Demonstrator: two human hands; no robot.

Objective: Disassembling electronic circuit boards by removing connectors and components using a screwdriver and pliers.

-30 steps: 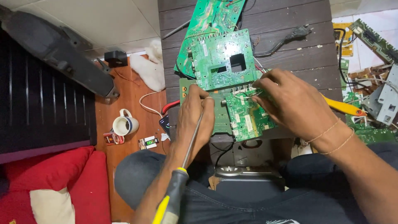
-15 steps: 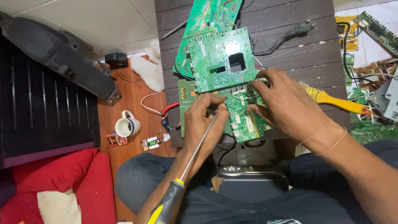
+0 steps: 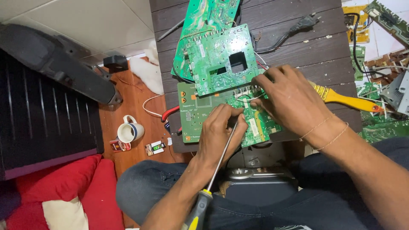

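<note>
My left hand [image 3: 221, 134] grips the metal shaft of a long screwdriver [image 3: 213, 174] near its tip, with the black and yellow handle hanging down toward my lap. The tip rests on a green circuit board [image 3: 200, 110] at the near edge of a dark wooden table [image 3: 298, 47]. My right hand [image 3: 292, 100] presses down on the right part of that same board, fingertips by white wires. A second green circuit board [image 3: 217, 59] with two square cut-outs lies partly over the first, just beyond my hands.
A third green board [image 3: 208, 12] lies farther back. A yellow-handled brush [image 3: 345, 100] and a black power cord [image 3: 294, 27] lie on the table's right side. More boards sit at far right. On the floor at left stand a white mug [image 3: 128, 132], a black speaker [image 3: 55, 68], a red cushion [image 3: 64, 187].
My left hand slid the screwdriver tip a little up and right onto the board. My right hand shifted slightly left, uncovering more of the yellow-handled brush.
</note>
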